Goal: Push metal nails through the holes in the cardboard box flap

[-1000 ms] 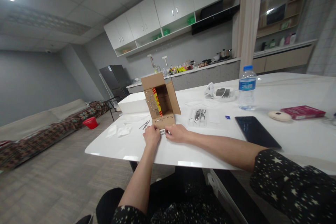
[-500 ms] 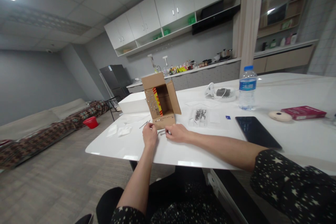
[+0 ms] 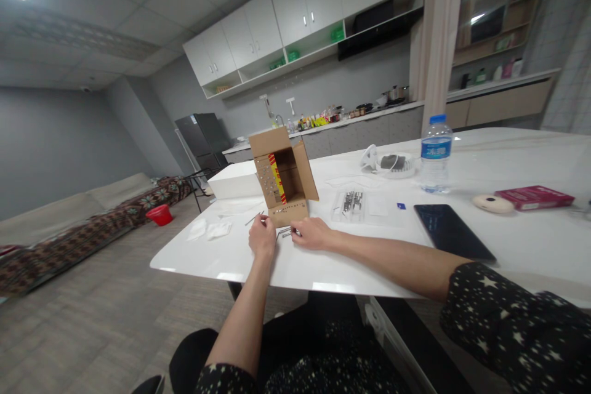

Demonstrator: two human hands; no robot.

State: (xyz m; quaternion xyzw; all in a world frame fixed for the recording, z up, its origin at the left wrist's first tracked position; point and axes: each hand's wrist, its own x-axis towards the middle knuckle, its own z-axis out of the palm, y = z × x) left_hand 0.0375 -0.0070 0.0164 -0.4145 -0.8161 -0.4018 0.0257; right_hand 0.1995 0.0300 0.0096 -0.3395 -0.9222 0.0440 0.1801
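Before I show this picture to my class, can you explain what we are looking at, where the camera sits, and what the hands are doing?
There is no machine here: a person sits at a white table, and the camera is worn on their head, looking forward and down. The left hand is raised a little and seems to pinch something thin; I cannot make out what. The right hand rests on the table touching a few small metal pins. Just behind the hands stands an open cardboard box with rows of small holes. Further right lie a clear packet of metal parts, a dark tablet, a water bottle and a red box.
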